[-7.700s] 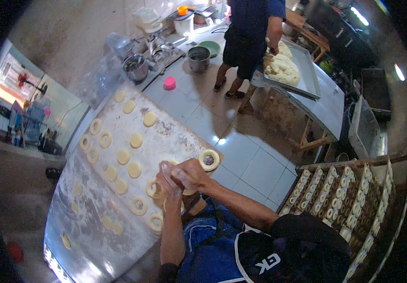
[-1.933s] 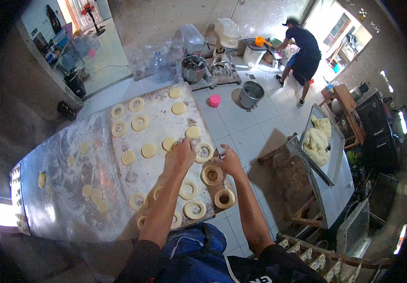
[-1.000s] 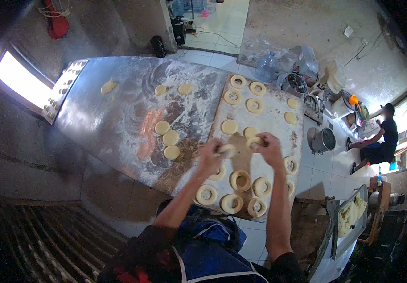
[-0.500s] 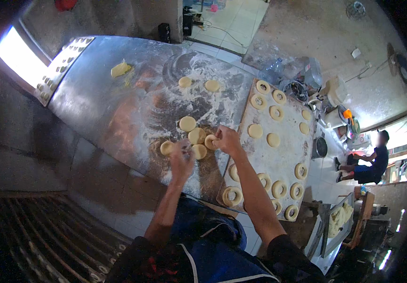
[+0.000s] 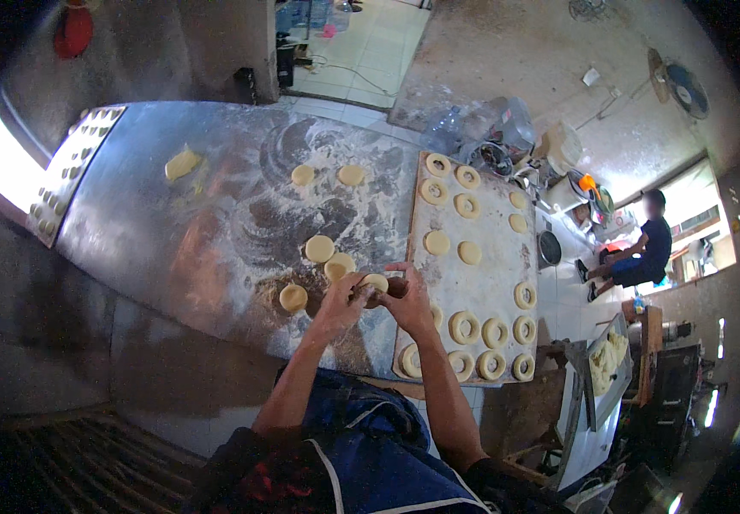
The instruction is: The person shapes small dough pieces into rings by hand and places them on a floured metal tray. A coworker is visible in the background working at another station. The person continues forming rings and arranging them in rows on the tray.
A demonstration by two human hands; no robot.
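Observation:
Both hands meet over the floured steel table point(image 5: 215, 240). My left hand point(image 5: 341, 301) and my right hand point(image 5: 406, 300) pinch one pale round dough piece point(image 5: 375, 283) between them, just left of the floured board point(image 5: 481, 283). Loose dough rounds lie close by: one point(image 5: 319, 248), another point(image 5: 339, 265) and a third point(image 5: 293, 297) to the left of my left hand. On the board sit several ring-shaped dough pieces point(image 5: 463, 327) near my right hand, and more rings and plain rounds point(image 5: 437, 242) farther along it.
Two more rounds point(image 5: 351, 175) and a dough lump point(image 5: 181, 163) lie farther out on the table. A perforated tray point(image 5: 70, 184) rests at the left end. Bowls and containers point(image 5: 507, 150) crowd past the board. A person point(image 5: 635, 253) sits at the right. A tray of dough point(image 5: 605, 364) stands lower right.
My hands have come together and lifted one dough round between them, where earlier each was on a separate round on the table. The view has shifted slightly.

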